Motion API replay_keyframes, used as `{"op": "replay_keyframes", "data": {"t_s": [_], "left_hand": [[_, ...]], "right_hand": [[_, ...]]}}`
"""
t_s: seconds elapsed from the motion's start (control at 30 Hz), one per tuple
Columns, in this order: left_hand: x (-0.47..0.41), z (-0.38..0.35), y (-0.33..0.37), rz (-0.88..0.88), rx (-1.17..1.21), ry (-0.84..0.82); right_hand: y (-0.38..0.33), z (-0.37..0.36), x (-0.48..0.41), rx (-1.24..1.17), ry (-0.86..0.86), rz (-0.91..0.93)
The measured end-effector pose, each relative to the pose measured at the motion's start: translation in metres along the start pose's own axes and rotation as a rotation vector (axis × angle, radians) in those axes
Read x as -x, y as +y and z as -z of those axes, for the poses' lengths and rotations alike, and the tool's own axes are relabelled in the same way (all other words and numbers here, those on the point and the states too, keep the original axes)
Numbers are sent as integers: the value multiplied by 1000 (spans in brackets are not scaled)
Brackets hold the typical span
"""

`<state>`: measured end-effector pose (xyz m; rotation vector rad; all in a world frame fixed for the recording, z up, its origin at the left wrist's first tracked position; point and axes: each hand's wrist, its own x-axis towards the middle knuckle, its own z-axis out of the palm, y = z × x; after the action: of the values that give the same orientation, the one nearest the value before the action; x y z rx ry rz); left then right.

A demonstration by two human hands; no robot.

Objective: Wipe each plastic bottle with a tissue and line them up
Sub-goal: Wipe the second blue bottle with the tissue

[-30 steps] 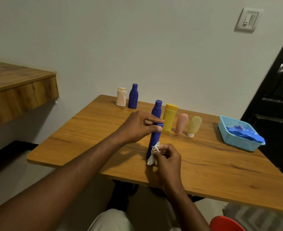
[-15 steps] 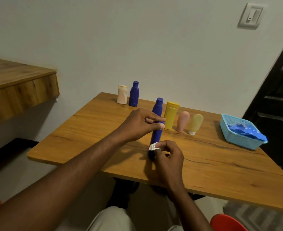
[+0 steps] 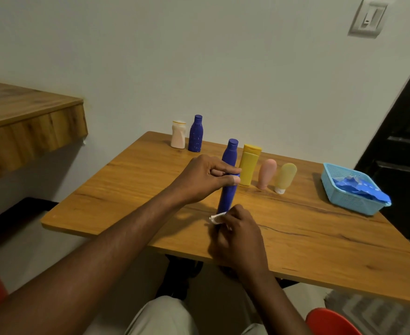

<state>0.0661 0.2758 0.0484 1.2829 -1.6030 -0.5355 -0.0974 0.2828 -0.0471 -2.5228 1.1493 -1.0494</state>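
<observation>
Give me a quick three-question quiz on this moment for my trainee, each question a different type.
1. True or false: the left hand grips the tall blue bottle around its middle.
2. Where is the tissue?
A) draped over the bottle's cap
B) pinched in the right hand at the bottle's lower end
C) tucked under the left hand
3. How many other bottles stand on the table, touched by no hand?

Key
1. True
2. B
3. Five: white bottle, small blue bottle, yellow bottle, pink bottle, pale yellow bottle
</observation>
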Motion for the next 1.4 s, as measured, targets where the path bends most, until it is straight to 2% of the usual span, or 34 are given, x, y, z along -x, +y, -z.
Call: {"op": "replay_keyframes", "data": {"t_s": [0.17, 0.37, 0.57, 0.63, 0.73, 0.83, 0.9, 1.03, 1.1, 1.27, 1.4], "left_hand": [[0, 0, 1, 3, 8, -4], [1, 0, 1, 5, 9, 2], [1, 0, -1, -8, 9, -7], [3, 0, -1, -14, 4, -4], [3, 0, -2, -23, 10, -3], [3, -1, -3, -28, 7, 1], [2, -2, -4, -25, 13, 9], [3, -4, -6, -31, 23, 23], [4, -6, -6, -36, 15, 39], [3, -13, -12, -41, -21, 115], [2, -15, -10, -38, -27, 130]], "right_hand": [[-6, 12, -5, -39, -84, -102], [5, 18, -6, -188, 64, -71], [17, 16, -9, -100, -125, -135], [20, 15, -13, -174, -54, -171], [18, 21, -22, -450, 118, -326], [13, 26, -32, -652, 191, -415], [11, 24, -28, -643, 147, -428], [7, 16, -11, -425, -53, -382], [3, 18, -12, -434, -72, -393], [-16, 23, -2, -515, 105, -408], [-9, 17, -6, -628, 161, -477]]}}
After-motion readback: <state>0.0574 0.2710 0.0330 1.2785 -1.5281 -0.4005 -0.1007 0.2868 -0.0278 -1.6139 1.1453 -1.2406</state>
